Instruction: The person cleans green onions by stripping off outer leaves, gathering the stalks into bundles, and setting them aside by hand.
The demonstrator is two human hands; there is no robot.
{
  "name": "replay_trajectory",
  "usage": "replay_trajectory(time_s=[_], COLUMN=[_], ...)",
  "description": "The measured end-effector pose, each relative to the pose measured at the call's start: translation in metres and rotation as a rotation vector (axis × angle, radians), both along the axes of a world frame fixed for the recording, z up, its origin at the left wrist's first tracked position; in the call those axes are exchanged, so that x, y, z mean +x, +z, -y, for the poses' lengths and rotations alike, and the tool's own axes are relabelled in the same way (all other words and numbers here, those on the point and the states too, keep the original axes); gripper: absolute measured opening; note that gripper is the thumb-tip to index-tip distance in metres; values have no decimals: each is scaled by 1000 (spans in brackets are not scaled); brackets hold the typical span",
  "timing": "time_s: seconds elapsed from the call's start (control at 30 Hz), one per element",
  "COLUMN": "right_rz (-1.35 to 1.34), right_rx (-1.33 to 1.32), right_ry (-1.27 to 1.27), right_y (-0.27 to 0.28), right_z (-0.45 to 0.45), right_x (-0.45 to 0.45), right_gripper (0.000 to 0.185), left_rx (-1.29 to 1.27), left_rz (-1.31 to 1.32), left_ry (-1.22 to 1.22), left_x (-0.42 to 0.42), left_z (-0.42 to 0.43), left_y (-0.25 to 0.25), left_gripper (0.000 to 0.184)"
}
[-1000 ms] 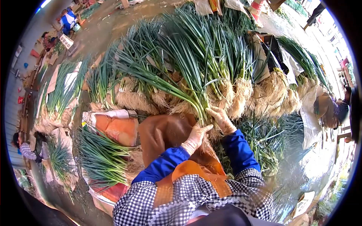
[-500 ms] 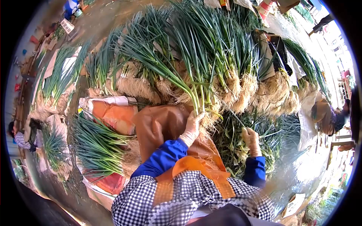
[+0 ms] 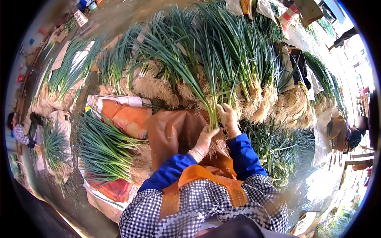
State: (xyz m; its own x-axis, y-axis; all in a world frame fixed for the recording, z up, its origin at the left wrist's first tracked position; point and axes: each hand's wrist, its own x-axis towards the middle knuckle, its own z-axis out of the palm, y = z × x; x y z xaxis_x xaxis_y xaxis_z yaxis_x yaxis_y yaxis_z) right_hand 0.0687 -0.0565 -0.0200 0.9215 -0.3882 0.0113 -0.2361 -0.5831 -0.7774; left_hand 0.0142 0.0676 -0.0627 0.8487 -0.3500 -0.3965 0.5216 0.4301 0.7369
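- Floor (image 3: 139,14): hard, grey-brown, with a wet sheen; strong white glare at the right.
- Wall (image 3: 12,75): pale grey, along the far left edge; surface detail unclear.
- Long brown ledge (image 3: 23,107): runs beside the wall; a small red item (image 3: 20,78) is near it.
- White sign (image 3: 80,18): dark characters, tilted, upper left.
- Traffic cone (image 3: 288,17): red and white, tilted in this view, upper right, near a brown cardboard box (image 3: 309,11).
- Light: bright daylight, overexposed along the right side.
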Motion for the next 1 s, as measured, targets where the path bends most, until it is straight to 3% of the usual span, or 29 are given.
replay_trajectory(time_s=[0.07, 0.1, 0.17, 0.23, 0.27, 0.3, 0.33, 0.4, 0.47, 0.6, 0.67, 0.77, 0.8, 0.87, 0.93, 1.0], right_rz=[-45, 107, -255, -185, -235, -407, -604, -635, -450, -157, -193, 30, -4, -56, -54, 187], right_rx=[649, 179, 831, 878, 589, 328, -284, -671, -278, -37, 473, 718, 785, 650, 679, 253], right_ry=[205, 635, 356, 130, -50, -98, -49, 59, -38, 133, 164, 265, 126, -18, -10, 23], right_y=[46, 38, 63, 46, 67, 47, 11, 1, 53, 53, 34, -15, -20, 0, 30, -19], right_z=[-7, 15, 23, 81, 90, 124, 160, 157, 78, 13, 4, 3, 5, 7, 20, 38], right_x=[-38, -54, -100, -138, -148, -156, -167, -150, -87, 11, 46, 56, 49, 29, 3, -10], right_gripper=[30, 28, 15, 12, 17, 26, 28, 36, 42, 36, 31, 31, 32, 32, 32, 32], left_rx=[-126, -177, -279, -376, -475, -503, -507, -486, -475, -320, -245, -362, -402, -385, -352, -254], left_rz=[-51, -122, -167, -254, -323, -313, -315, -255, -343, -187, -134, -246, -257, -240, -223, -262], left_ry=[29, 21, 15, -3, -20, -19, -26, -103, -89, -18, -8, -3, -16, -6, -13, 15], left_x=[2, 6, 11, 12, 14, 14, 12, 10, 7, 4, 0, 5, 6, -2, -3, 1], left_z=[-1, -7, -12, -20, -19, -16, -16, -15, -8, 8, 8, 3, 2, 7, 3, 5], left_y=[0, 6, 2, -4, -7, -20, -15, 2, -13, -11, -13, -14, -15, -17, -16, -9], left_gripper=[23, 22, 21, 21, 21, 22, 22, 21, 23, 24, 20, 18, 18, 18, 18, 18])
